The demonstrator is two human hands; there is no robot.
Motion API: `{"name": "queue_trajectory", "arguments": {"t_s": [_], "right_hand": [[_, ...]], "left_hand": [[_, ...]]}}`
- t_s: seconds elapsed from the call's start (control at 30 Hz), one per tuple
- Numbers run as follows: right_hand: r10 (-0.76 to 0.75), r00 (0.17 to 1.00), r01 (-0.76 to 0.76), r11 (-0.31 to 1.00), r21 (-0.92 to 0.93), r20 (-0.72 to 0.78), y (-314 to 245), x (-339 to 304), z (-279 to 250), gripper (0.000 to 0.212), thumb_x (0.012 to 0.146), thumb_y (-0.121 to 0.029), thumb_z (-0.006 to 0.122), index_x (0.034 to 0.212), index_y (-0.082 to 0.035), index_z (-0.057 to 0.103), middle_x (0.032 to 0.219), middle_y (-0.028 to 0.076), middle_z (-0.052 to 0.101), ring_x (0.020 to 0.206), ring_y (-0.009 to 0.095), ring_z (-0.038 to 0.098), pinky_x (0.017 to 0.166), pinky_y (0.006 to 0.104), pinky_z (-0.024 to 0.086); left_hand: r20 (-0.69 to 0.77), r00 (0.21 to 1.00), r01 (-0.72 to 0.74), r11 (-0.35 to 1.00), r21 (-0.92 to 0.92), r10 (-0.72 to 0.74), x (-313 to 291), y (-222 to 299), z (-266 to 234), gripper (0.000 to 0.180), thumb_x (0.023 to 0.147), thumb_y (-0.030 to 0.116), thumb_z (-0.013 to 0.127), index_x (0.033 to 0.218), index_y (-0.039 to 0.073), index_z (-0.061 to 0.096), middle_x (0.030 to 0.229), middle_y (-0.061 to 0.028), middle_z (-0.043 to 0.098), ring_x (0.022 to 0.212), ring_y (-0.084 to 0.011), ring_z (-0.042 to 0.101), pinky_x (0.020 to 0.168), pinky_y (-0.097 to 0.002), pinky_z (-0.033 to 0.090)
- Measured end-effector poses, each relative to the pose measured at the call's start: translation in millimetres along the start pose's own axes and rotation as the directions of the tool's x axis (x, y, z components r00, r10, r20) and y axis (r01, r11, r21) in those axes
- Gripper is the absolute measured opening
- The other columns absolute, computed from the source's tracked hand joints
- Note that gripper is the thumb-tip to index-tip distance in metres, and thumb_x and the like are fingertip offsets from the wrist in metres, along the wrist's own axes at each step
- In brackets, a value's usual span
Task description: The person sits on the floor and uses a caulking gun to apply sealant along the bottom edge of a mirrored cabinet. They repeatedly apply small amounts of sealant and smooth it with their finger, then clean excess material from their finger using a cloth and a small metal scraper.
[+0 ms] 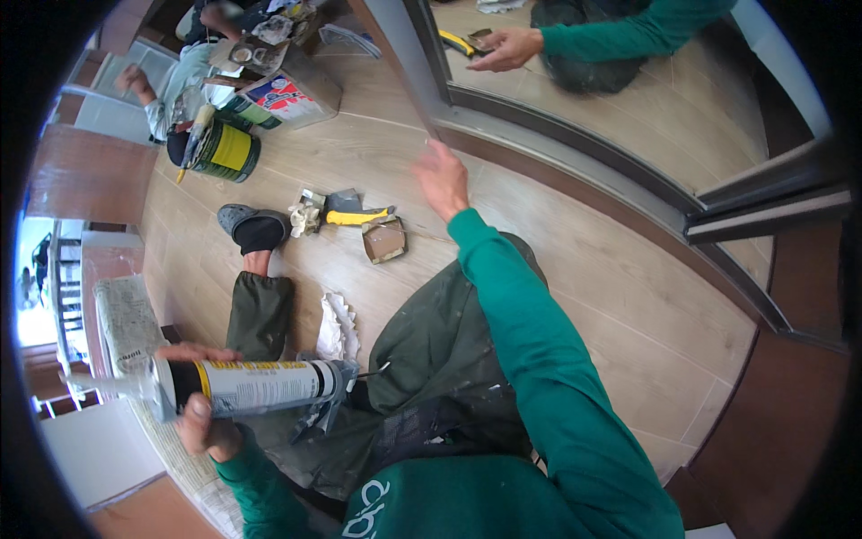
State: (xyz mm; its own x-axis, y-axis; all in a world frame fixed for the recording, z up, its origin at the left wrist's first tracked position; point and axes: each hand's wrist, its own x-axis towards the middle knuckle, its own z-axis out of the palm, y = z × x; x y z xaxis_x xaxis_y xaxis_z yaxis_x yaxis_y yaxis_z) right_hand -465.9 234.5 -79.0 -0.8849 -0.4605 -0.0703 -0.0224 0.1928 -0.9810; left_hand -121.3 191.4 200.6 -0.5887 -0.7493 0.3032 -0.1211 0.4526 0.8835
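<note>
My left hand (202,424) is closed around the front of a caulking gun loaded with a white, black and yellow sealant cartridge (269,384); its nozzle points left. The gun lies level over my lap, its rear by my thigh. My right hand (444,184) reaches forward above the floor by the mirror's bottom frame, slightly blurred, its fingers stretched out; its reflection (507,47) also has extended fingers. No object shows in it. Left of that hand lie a yellow-handled tool (357,216), a grey flat blade (344,199), a cardboard scrap (384,241) and crumpled paper (306,214).
Torn white paper (337,329) lies between my legs on the wood-look floor. A black-and-yellow bucket (223,151) with a brush and a square tin (292,94) stand at the far left, near another person's hand (135,83). A large mirror (620,108) borders the right.
</note>
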Motion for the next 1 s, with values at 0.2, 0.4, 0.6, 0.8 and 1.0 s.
{"name": "queue_trajectory", "arguments": {"t_s": [0.2, 0.4, 0.6, 0.8, 1.0], "right_hand": [[0.049, 0.862, -0.412, 0.647, 0.641, 0.504, -9.6, -85.8, -88.4, 0.048, 0.097, -0.014, 0.057, 0.142, -0.001, 0.052, 0.129, 0.024, 0.066, 0.109, 0.032, 0.069, 0.094, 0.0405, 0.055], [-0.115, 0.852, -0.376, 0.545, 0.749, 0.511, -36.8, -189.5, -171.3, 0.083, 0.087, -0.036, 0.069, 0.153, 0.001, 0.036, 0.150, 0.031, 0.045, 0.133, 0.040, 0.053, 0.111, 0.0483, 0.043], [-0.107, 0.838, -0.388, 0.572, 0.723, 0.535, -54.5, -248.4, -169.7, 0.102, 0.075, -0.037, 0.077, 0.157, -0.002, 0.030, 0.156, 0.031, 0.037, 0.141, 0.043, 0.045, 0.117, 0.0513, 0.034], [-0.015, 0.840, -0.511, 0.312, 0.801, 0.542, -44.1, -276.2, -190.1, 0.083, 0.083, -0.040, 0.070, 0.151, -0.002, 0.042, 0.150, 0.032, 0.045, 0.139, 0.048, 0.046, 0.118, 0.0574, 0.031], [0.216, 0.937, -0.338, 0.353, 0.872, 0.276, -34.9, -289.0, -174.5, 0.044, 0.096, -0.038, 0.057, 0.120, -0.001, 0.060, 0.120, 0.025, 0.063, 0.118, 0.044, 0.059, 0.109, 0.0565, 0.039]], "left_hand": [[-0.143, 0.987, -0.121, 0.905, -0.408, 0.068, 85.5, 14.3, -40.4, 0.054, 0.088, 0.048, 0.051, 0.104, -0.004, 0.056, 0.088, -0.0223, 0.063, 0.077, -0.0308, 0.061, 0.077, -0.0402, 0.052], [-0.296, 0.945, -0.085, 0.772, -0.630, -0.137, 126.7, -22.1, 19.9, 0.046, 0.092, 0.045, 0.054, 0.106, 0.002, 0.059, 0.090, -0.0186, 0.066, 0.085, -0.0359, 0.068, 0.083, -0.0471, 0.056], [-0.100, 0.862, 0.193, 0.505, -0.841, -0.496, 78.4, -62.9, 197.1, 0.026, 0.086, 0.026, 0.070, 0.103, 0.009, 0.061, 0.093, -0.0046, 0.061, 0.090, -0.0239, 0.065, 0.077, -0.0429, 0.058], [0.413, 0.748, 0.571, 0.186, -0.800, -0.520, 44.2, -84.6, 285.6, 0.030, 0.084, 0.029, 0.068, 0.100, 0.005, 0.060, 0.093, -0.0128, 0.064, 0.084, -0.0306, 0.068, 0.083, -0.0489, 0.057], [0.783, 0.536, 0.830, 0.030, -0.556, -0.316, 44.7, -113.0, 329.5, 0.045, 0.082, 0.040, 0.059, 0.095, -0.003, 0.062, 0.092, -0.0288, 0.069, 0.090, -0.0423, 0.068, 0.092, -0.0531, 0.053]]}}
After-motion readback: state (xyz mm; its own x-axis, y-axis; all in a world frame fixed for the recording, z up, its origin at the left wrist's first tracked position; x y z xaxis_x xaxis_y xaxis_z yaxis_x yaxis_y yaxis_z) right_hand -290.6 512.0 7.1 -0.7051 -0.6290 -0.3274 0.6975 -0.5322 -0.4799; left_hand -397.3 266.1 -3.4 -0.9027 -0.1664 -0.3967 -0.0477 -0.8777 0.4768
